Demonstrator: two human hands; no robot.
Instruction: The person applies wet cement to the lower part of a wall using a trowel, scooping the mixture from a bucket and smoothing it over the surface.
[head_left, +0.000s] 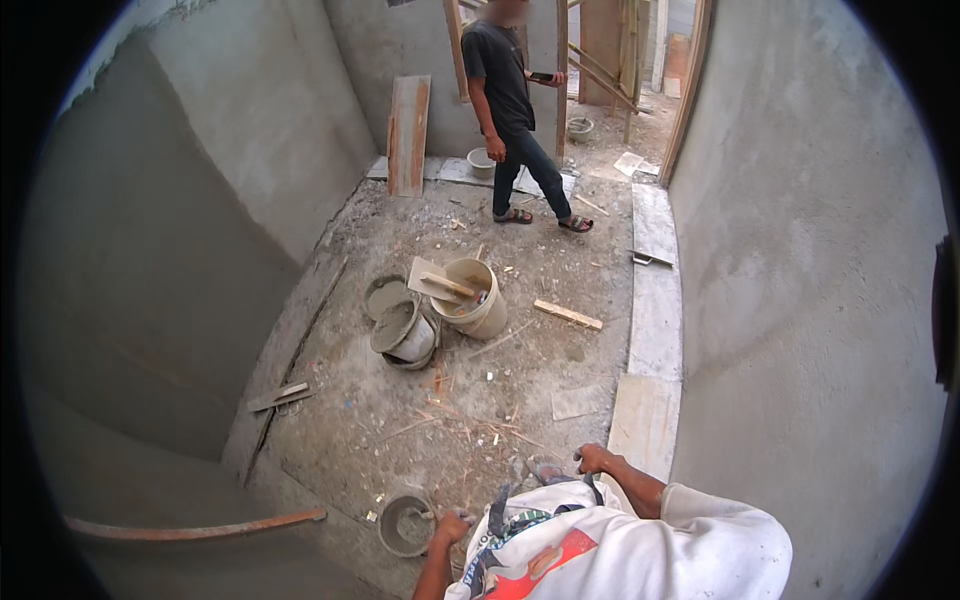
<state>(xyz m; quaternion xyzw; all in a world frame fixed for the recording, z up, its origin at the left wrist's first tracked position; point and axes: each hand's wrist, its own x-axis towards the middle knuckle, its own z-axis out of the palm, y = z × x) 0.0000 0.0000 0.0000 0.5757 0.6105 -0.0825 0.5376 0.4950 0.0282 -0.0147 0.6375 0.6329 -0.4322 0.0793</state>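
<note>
Low in the view, my left hand point(452, 528) has curled fingers beside a round grey bucket point(395, 540) with grey material inside; what it grips, if anything, is too small to tell. My right hand point(592, 460) is also curled, at the right near the pale floor strip point(646, 405), its contents unclear. Farther forward stand a cream bucket point(475, 320) with a wooden-handled float point(448, 284) across it and grey mortar containers point(408, 350). A steel trowel point(652, 258) lies on the strip along the right wall.
A person point(505, 90) stands near the doorway holding a dark handheld device point(540, 77). Plastered walls enclose both sides. A board point(408, 135) leans at the back near a white bowl point(480, 158). Wood offcuts point(568, 315) and debris litter the floor; a curved rusty bar point(200, 530) is lower left.
</note>
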